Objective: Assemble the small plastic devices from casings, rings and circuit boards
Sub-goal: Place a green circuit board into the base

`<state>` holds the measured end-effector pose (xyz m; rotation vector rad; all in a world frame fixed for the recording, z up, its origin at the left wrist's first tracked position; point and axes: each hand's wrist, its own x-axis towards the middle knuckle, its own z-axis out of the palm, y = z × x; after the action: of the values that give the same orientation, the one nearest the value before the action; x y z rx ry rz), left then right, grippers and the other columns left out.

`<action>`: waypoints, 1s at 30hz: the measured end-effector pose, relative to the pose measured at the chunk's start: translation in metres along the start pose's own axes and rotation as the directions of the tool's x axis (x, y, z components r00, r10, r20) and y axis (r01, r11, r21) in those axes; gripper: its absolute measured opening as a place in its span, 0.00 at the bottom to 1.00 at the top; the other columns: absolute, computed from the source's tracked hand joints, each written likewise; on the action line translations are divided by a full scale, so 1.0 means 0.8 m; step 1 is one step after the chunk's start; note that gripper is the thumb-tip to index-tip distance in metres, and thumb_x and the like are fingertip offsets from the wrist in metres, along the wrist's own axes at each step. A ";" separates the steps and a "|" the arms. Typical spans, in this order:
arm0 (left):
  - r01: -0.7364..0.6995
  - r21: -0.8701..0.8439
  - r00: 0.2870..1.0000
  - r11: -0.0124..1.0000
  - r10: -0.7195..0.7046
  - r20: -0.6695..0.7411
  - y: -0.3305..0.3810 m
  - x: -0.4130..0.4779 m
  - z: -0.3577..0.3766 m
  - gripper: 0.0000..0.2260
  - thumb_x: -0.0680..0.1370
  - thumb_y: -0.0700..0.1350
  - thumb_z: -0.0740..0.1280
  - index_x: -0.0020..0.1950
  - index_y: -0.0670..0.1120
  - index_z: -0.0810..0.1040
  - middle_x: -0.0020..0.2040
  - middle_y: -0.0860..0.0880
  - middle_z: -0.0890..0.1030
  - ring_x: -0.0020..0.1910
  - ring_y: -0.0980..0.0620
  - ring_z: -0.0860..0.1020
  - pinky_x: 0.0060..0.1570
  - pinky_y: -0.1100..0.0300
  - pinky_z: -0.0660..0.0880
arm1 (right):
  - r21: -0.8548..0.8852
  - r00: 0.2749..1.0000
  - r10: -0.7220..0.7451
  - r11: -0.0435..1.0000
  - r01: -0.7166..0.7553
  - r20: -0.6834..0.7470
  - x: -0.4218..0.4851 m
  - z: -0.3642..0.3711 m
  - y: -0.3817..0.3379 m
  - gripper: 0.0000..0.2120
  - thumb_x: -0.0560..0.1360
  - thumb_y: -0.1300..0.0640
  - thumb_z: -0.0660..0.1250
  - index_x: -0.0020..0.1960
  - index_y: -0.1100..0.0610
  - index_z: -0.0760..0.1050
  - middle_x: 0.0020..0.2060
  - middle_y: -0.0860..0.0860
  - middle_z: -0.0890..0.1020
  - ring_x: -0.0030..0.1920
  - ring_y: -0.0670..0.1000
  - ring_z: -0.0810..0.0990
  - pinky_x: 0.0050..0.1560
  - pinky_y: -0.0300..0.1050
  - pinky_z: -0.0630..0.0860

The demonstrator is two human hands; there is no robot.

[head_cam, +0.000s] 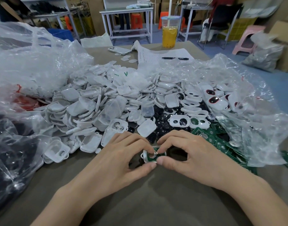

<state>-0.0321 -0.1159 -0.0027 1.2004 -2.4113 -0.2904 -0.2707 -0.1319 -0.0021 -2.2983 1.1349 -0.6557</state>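
Both hands meet over a small white casing (145,156) with a green circuit board (152,158) seated in it, just above the brown table. My left hand (123,159) pinches the casing's left side between thumb and fingers. My right hand (185,154) pinches its right side, a fingertip on the board. Behind them lies a big heap of white casings (91,108), white rings (192,106) and black round parts (163,121). Loose green circuit boards (221,141) lie to the right. Finished devices with red-rimmed dark windows (213,99) sit at the back right.
Crumpled clear plastic bags (25,62) flank the heap on both sides; a dark bag (9,152) is at the left. Farther back lie a phone (118,50), a sheet of paper with a pen (175,58) and an orange drink cup (169,35). Bare table (148,201) lies under my forearms.
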 end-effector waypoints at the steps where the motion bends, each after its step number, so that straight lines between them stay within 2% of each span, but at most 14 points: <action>1: 0.002 -0.008 1.000 1.000 -0.002 -0.014 0.000 0.000 0.000 0.11 0.79 0.63 0.65 0.56 0.60 0.77 0.57 0.66 0.76 0.61 0.62 0.73 0.61 0.62 0.67 | 0.036 0.999 0.010 0.999 -0.009 -0.030 0.000 -0.002 -0.003 0.13 0.75 0.35 0.64 0.51 0.41 0.80 0.56 0.34 0.78 0.61 0.39 0.76 0.58 0.28 0.68; 4: 0.041 -0.064 0.994 0.997 -0.047 -0.096 -0.002 0.001 0.000 0.12 0.80 0.63 0.63 0.59 0.60 0.77 0.59 0.66 0.75 0.63 0.60 0.73 0.62 0.60 0.69 | 0.077 0.975 0.038 0.997 -0.022 -0.217 -0.001 -0.007 -0.006 0.11 0.79 0.40 0.62 0.52 0.43 0.80 0.52 0.36 0.80 0.58 0.41 0.78 0.57 0.28 0.69; 6: 0.077 -0.077 0.981 0.994 -0.090 -0.173 -0.006 0.002 -0.002 0.12 0.81 0.61 0.61 0.59 0.58 0.78 0.58 0.65 0.76 0.64 0.58 0.73 0.61 0.57 0.72 | -0.044 0.919 0.063 0.995 -0.086 -0.389 -0.001 -0.010 0.000 0.09 0.81 0.45 0.62 0.53 0.45 0.80 0.49 0.36 0.81 0.56 0.40 0.77 0.58 0.26 0.66; 8: 0.124 -0.070 0.960 0.990 -0.138 -0.245 -0.011 0.004 -0.004 0.12 0.82 0.59 0.61 0.59 0.57 0.79 0.58 0.64 0.76 0.64 0.57 0.73 0.61 0.58 0.71 | -0.164 0.858 0.101 0.964 -0.210 -0.503 0.000 -0.013 0.007 0.09 0.80 0.50 0.64 0.55 0.49 0.81 0.50 0.39 0.81 0.55 0.41 0.74 0.58 0.26 0.62; 9: 0.152 -0.056 0.949 0.987 -0.162 -0.271 -0.014 0.005 -0.006 0.12 0.81 0.59 0.60 0.59 0.57 0.79 0.58 0.65 0.76 0.64 0.59 0.72 0.62 0.59 0.70 | -0.216 0.848 0.131 0.937 -0.275 -0.513 0.000 -0.013 0.009 0.09 0.79 0.51 0.65 0.57 0.50 0.81 0.53 0.43 0.81 0.57 0.44 0.73 0.60 0.30 0.62; 11: 0.202 -0.008 0.943 0.979 -0.197 -0.270 -0.020 0.006 -0.009 0.14 0.81 0.60 0.60 0.61 0.57 0.79 0.60 0.65 0.75 0.64 0.60 0.69 0.64 0.59 0.67 | -0.313 0.867 0.223 0.869 -0.384 -0.445 0.001 -0.010 0.012 0.16 0.78 0.48 0.65 0.64 0.50 0.78 0.62 0.48 0.78 0.64 0.51 0.71 0.67 0.43 0.62; 14: 0.243 0.071 0.958 0.967 -0.228 -0.172 -0.027 0.007 -0.009 0.19 0.81 0.64 0.60 0.65 0.57 0.77 0.65 0.61 0.73 0.66 0.58 0.65 0.67 0.57 0.62 | -0.408 0.896 0.308 0.809 -0.424 -0.319 0.002 -0.003 0.006 0.24 0.77 0.40 0.60 0.69 0.48 0.74 0.69 0.51 0.73 0.71 0.55 0.67 0.73 0.52 0.62; 17: 0.253 0.100 0.959 0.962 -0.235 -0.159 -0.031 0.009 -0.007 0.15 0.80 0.57 0.64 0.65 0.56 0.78 0.65 0.59 0.73 0.65 0.57 0.66 0.65 0.60 0.60 | -0.405 0.901 0.292 0.818 -0.409 -0.321 0.003 -0.003 0.004 0.21 0.77 0.40 0.61 0.65 0.48 0.76 0.65 0.49 0.76 0.68 0.54 0.70 0.70 0.53 0.65; 21: 0.263 0.104 0.951 0.959 -0.240 -0.194 -0.033 0.009 -0.004 0.12 0.81 0.51 0.66 0.64 0.55 0.79 0.63 0.58 0.75 0.63 0.55 0.69 0.64 0.59 0.64 | -0.396 0.899 0.234 0.836 -0.380 -0.370 0.003 -0.004 0.005 0.14 0.77 0.47 0.67 0.60 0.50 0.80 0.57 0.47 0.80 0.61 0.54 0.75 0.63 0.54 0.72; 27: 0.283 0.103 0.945 0.954 -0.258 -0.203 -0.034 0.010 -0.001 0.11 0.81 0.51 0.65 0.63 0.56 0.79 0.62 0.60 0.74 0.62 0.56 0.69 0.63 0.60 0.64 | -0.437 0.889 0.186 0.817 -0.377 -0.419 0.003 -0.001 0.003 0.10 0.77 0.49 0.70 0.56 0.50 0.81 0.52 0.46 0.82 0.55 0.55 0.79 0.55 0.54 0.76; 30: 0.280 0.102 0.945 0.955 -0.255 -0.204 -0.034 0.009 -0.001 0.10 0.82 0.52 0.63 0.63 0.58 0.78 0.62 0.62 0.73 0.62 0.58 0.68 0.62 0.61 0.63 | -0.435 0.879 0.175 0.815 -0.382 -0.444 0.004 0.000 0.000 0.11 0.76 0.49 0.70 0.56 0.50 0.81 0.52 0.46 0.82 0.55 0.54 0.79 0.55 0.53 0.76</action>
<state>-0.0166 -0.1381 -0.0100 1.5452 -2.1314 -0.0944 -0.2690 -0.1344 -0.0019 -2.3885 2.0149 -0.7815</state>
